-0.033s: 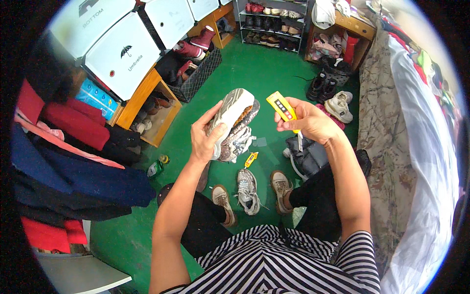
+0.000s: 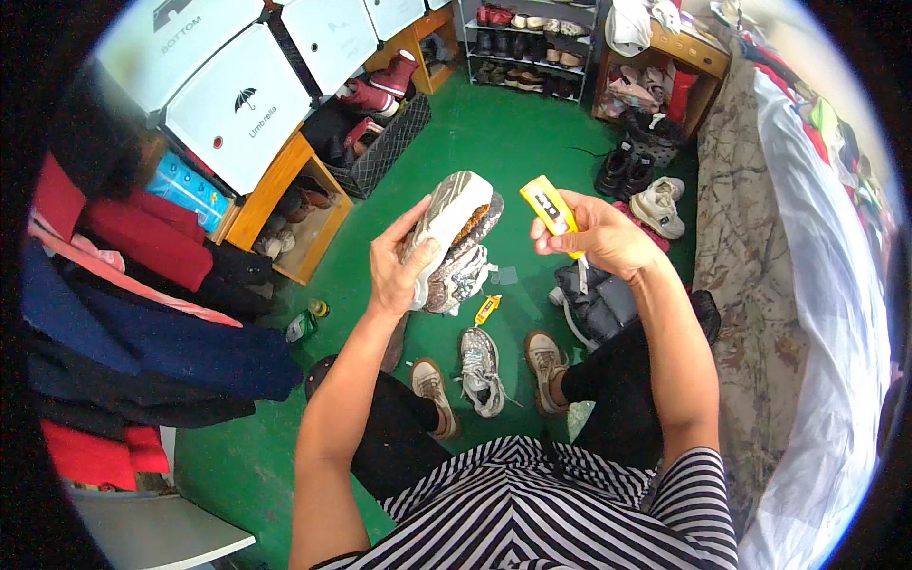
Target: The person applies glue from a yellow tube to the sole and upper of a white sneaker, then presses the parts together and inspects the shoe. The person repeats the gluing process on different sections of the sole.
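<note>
My left hand (image 2: 397, 268) grips a sneaker (image 2: 452, 214) tilted with its pale sole facing up. Along the sole's edge a rough brown strip shows beside the dark, patterned upper. To its right, my right hand (image 2: 594, 231) is closed round a flat yellow tube (image 2: 549, 211) with dark printing. A narrow pale tip (image 2: 582, 275) points down below those fingers, apart from the shoe. Between my feet a second, grey-white sneaker (image 2: 481, 370) lies on the floor with loose laces. Just beyond it is a small yellow packet (image 2: 487, 309).
A grey padded bag-like thing (image 2: 597, 309) lies by my right knee. Left are a green bottle (image 2: 301, 328), hanging clothes (image 2: 161, 323) and a black basket of shoes (image 2: 380, 152). A shoe rack (image 2: 527, 47) stands far back; a camouflage-patterned bed (image 2: 750, 313) runs along the right.
The yellow tube has turned slightly in my right hand, so a different part of its printing shows. My left hand and the sneaker look the same.
</note>
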### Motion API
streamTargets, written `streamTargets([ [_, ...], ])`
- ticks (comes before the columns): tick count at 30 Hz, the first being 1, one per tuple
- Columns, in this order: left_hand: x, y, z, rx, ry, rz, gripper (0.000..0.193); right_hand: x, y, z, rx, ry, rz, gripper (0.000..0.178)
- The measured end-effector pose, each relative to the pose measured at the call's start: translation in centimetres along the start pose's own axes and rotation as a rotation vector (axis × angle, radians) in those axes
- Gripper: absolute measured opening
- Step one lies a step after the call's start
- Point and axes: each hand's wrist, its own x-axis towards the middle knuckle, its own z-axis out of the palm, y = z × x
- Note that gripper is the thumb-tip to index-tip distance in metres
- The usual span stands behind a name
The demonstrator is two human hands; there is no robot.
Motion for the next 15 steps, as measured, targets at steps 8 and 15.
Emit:
streamTargets([
  [8, -0.1, 0.2, -0.2, 0.021, 0.005, 0.005, 0.069, 0.0, -0.1, 0.8, -0.048, 0.029, -0.024, 0.028],
  [15, -0.1, 0.2, -0.3, 0.005, 0.002, 0.000, 0.069, -0.4, -0.5, 1.4, -0.110, 0.046, -0.011, 0.023],
])
